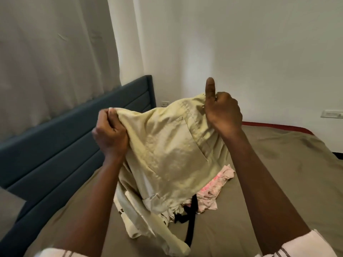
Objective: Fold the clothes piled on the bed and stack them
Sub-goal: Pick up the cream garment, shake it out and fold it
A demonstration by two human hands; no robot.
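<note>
Pale khaki trousers (pixel 167 149), creased, waistband up, legs hanging toward the bed (pixel 278 173); left hand (pixel 109 134) and right hand (pixel 222 112) both grasp the waistband.

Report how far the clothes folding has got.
Done: no folded stack shows anywhere in view. In hand: the left hand and right hand hold beige trousers up by the top edge, unfolded. To do: the pink garment and black garment lie crumpled on the bed, plus these trousers.
</note>
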